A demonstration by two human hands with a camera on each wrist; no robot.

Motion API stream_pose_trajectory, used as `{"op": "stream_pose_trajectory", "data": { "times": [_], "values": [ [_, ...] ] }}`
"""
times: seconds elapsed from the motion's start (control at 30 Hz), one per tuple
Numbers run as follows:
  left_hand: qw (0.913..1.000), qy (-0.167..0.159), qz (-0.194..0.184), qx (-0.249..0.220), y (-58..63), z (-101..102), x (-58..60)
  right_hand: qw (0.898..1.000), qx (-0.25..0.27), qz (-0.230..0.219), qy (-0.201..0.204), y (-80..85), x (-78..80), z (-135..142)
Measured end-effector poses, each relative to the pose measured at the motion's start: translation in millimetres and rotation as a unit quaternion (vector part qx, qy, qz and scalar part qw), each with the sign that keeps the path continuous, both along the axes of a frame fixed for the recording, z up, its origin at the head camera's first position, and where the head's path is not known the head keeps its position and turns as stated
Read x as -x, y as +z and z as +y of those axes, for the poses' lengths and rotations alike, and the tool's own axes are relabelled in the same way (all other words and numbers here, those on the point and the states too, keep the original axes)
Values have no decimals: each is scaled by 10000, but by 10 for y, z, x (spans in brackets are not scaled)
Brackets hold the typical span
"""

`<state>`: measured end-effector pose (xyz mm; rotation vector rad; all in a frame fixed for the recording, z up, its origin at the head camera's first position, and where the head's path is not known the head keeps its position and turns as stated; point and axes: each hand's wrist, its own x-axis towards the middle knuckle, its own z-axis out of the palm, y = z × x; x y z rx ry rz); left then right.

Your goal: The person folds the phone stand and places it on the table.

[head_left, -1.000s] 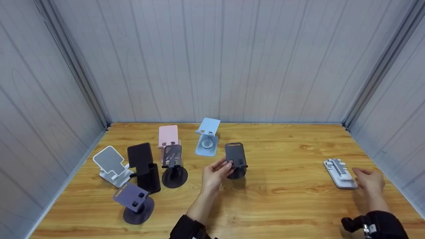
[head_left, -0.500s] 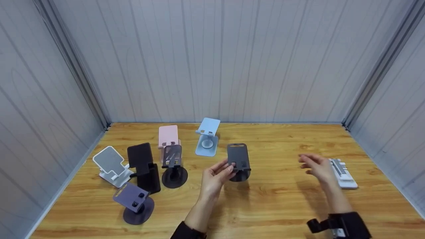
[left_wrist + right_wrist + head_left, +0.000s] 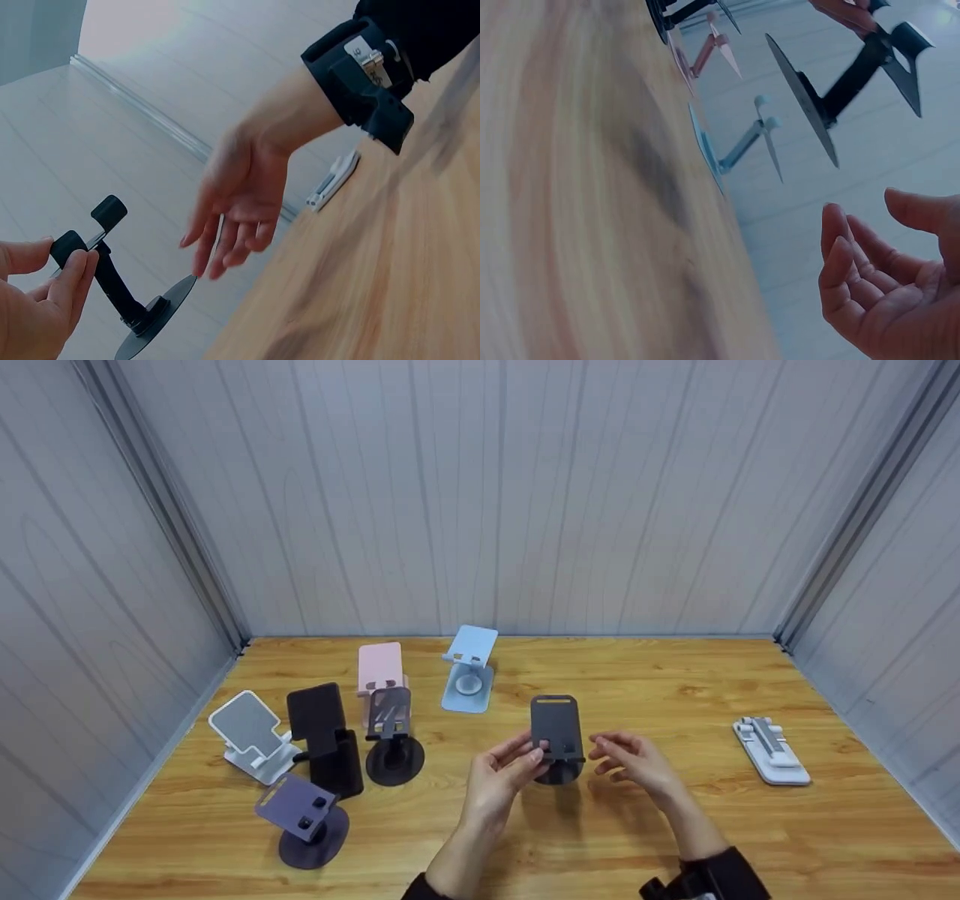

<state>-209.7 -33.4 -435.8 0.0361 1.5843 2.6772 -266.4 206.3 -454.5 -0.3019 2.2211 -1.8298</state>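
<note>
My left hand (image 3: 499, 784) pinches the lower left lip of a dark grey phone stand (image 3: 556, 729) between thumb and fingers. The stand is held up off the table, its round base (image 3: 804, 99) clear of the wood in the right wrist view. Close to the stand's right side is my right hand (image 3: 634, 765), fingers loosely bent and holding nothing. In the left wrist view the right hand (image 3: 244, 199) hangs near the edge of the stand's base, palm showing.
At left on the wooden table (image 3: 637, 825) stand white (image 3: 247, 727), black (image 3: 319, 720), purple (image 3: 300, 808), pink (image 3: 381, 664) and dark see-through (image 3: 390, 712) phone stands. A light blue stand (image 3: 469, 682) is behind. A folded white stand (image 3: 771, 751) lies at right.
My right hand has left the folded white stand and come left, beside the dark grey stand. My left hand has brought that stand slightly right and nearer to me.
</note>
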Motion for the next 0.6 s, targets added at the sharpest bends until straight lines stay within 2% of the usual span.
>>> {"op": "stream_pose_trajectory", "data": {
  "times": [0.17,0.3,0.6],
  "values": [
    [9999,-24,-108,92,2,13,-16,9980,464,-313,291,-80,-13,-127],
    [9999,-47,-90,132,-10,16,-22,9957,711,-346,488,-108,-25,-209],
    [9999,-78,-48,142,-11,6,-33,9964,702,-308,359,-119,-63,-289]
  ]
}}
